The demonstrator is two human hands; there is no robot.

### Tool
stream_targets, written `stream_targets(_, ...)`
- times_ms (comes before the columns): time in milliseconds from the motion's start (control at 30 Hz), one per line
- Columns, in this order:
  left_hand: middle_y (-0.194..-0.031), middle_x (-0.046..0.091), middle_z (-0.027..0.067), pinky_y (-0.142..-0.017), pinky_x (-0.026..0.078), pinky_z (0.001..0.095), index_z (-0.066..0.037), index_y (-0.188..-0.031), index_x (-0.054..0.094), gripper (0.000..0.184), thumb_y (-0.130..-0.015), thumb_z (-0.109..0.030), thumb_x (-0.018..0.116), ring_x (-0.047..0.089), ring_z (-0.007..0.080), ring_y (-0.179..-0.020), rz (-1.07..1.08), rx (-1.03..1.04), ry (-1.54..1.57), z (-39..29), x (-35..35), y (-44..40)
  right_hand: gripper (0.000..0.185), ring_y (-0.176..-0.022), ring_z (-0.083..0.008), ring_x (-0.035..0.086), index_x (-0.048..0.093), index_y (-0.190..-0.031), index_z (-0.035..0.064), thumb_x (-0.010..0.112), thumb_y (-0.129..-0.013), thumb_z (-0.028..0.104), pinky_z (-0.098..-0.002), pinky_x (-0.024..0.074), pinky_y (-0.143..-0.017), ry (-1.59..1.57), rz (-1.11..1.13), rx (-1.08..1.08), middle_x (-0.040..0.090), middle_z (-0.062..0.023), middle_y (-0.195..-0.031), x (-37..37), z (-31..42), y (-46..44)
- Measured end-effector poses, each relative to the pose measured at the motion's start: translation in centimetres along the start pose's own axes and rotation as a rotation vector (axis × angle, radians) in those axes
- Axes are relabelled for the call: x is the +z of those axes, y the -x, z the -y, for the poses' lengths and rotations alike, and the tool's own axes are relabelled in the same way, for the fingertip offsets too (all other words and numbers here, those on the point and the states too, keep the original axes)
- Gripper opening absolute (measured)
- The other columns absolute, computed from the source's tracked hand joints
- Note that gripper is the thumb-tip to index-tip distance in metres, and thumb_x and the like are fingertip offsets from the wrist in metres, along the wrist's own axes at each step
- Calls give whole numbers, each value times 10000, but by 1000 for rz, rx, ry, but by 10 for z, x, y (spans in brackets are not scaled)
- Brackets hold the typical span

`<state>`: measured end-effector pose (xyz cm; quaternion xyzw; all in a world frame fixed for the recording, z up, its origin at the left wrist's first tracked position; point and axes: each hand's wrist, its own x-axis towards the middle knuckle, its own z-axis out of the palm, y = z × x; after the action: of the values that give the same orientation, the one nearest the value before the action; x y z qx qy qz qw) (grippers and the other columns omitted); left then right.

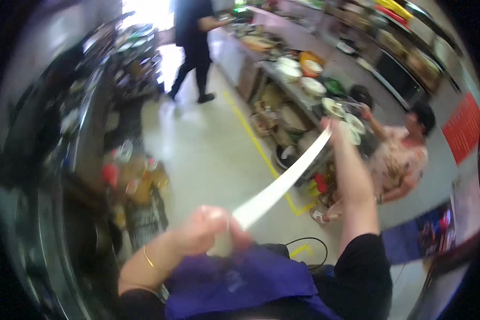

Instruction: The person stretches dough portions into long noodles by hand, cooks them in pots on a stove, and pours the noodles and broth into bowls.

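Observation:
A long, flat white strip, which looks like dough point(280, 185), is stretched in the air between my two hands. My left hand point(210, 226), blurred, is closed around its lower end in front of the purple apron point(240, 280). My right hand point(333, 128) is raised at the end of an outstretched arm, with its fingers closed on the strip's upper end. Just behind my right hand are pale bowls on the counter. The strip narrows toward my right hand and is slightly bowed.
A person in a light patterned top point(400, 160) stands at the right by a counter with white bowls point(312, 85). Another person in dark clothes point(194, 42) stands farther back. Yellow bottles point(138, 184) sit low at the left, beside a metal counter point(85, 133).

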<state>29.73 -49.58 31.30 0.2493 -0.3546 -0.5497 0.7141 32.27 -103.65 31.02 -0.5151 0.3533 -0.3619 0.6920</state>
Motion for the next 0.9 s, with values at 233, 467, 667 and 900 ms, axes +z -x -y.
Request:
stream_targets(233,-1368,382,244,-974,407,532,-33,-1078,598,431,-956,-390,389,366,358,-1281,-647,411,115,-6,47,3,266,-689,-205,583,558,-999,-3,459,-902,224,-345,491,-616,295,762,845,602,-111,-791,74,-286,222)
stream_targets(467,-1410,358,203,-1029,349,445,-6,-1141,597,546,-911,-481,458,394,299,-1274,-861,542,-484,2,36,55,544,-933,-191,578,525,-1130,-17,534,-889,470,-322,458,-786,-252,1167,-429,597,-122,-1034,155,-185,370)
stream_targets(667,-1354,423,213,-988,389,417,31,-1158,563,578,-921,-482,439,466,289,-1201,-1047,596,-741,-20,50,95,349,-675,-232,608,607,-832,40,564,-885,383,-343,461,-597,-42,1719,-510,612,-104,-745,188,-129,439)
stream_targets(900,-1235,517,215,-814,535,433,-19,-1208,465,529,-952,-470,357,552,315,-1096,-1153,920,-285,-72,67,173,298,-655,-316,615,585,-815,49,530,-898,330,-396,465,-567,456,1844,-443,603,-133,-683,195,-190,499)
